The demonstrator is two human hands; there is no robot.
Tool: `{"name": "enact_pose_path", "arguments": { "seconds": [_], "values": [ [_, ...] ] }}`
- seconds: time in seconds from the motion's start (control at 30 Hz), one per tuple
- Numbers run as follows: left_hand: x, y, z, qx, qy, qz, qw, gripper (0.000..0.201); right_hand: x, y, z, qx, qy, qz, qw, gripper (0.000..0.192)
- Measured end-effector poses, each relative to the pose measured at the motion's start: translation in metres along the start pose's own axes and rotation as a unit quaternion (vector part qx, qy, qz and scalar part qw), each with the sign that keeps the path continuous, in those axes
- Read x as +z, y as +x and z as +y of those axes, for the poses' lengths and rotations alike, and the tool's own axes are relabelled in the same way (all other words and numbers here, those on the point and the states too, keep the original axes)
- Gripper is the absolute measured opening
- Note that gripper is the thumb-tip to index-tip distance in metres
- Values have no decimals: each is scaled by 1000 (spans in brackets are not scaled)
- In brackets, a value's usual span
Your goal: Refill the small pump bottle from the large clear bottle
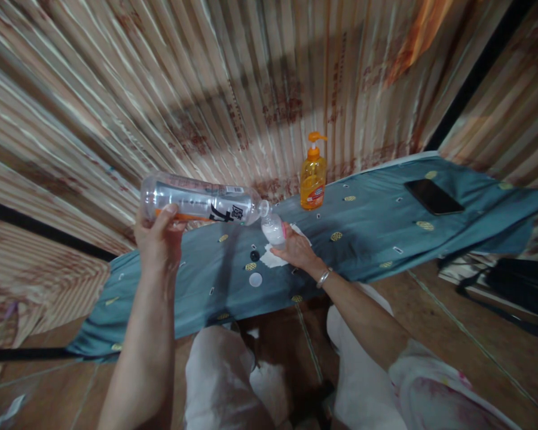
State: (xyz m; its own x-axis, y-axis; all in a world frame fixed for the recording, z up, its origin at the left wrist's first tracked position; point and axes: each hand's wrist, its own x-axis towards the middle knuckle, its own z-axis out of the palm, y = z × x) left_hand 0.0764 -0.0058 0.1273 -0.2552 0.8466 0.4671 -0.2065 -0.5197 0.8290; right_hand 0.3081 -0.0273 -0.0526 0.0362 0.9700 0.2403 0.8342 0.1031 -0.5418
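My left hand [161, 233] grips the base end of a large clear plastic bottle [197, 197], which lies nearly level in the air with its mouth to the right. That mouth meets the opening of a small clear bottle [273, 230], tilted toward it. Around the small bottle's lower part my right hand [298, 248] is closed; a silver bangle circles that wrist. Whether liquid is flowing I cannot make out. Beneath the right hand lies a white tissue [272, 258]. A black cap [254, 255] and a white round lid [255, 279] rest on the cloth close by.
An orange pump bottle [312, 179] stands at the back edge of the green cloth-covered bench [349, 257]. To its right lies a black phone [434, 197]. A pleated curtain [269, 89] hangs behind. A black bag [520, 286] sits at the right.
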Motion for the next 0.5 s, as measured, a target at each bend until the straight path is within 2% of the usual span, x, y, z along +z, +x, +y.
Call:
{"name": "enact_pose_path", "arguments": {
  "seconds": [0.5],
  "values": [
    [6, 0, 4, -8, -2, 17, 1000, 47, 0, 0, 1, -2, 9, 0, 1000, 78]
  ]
}}
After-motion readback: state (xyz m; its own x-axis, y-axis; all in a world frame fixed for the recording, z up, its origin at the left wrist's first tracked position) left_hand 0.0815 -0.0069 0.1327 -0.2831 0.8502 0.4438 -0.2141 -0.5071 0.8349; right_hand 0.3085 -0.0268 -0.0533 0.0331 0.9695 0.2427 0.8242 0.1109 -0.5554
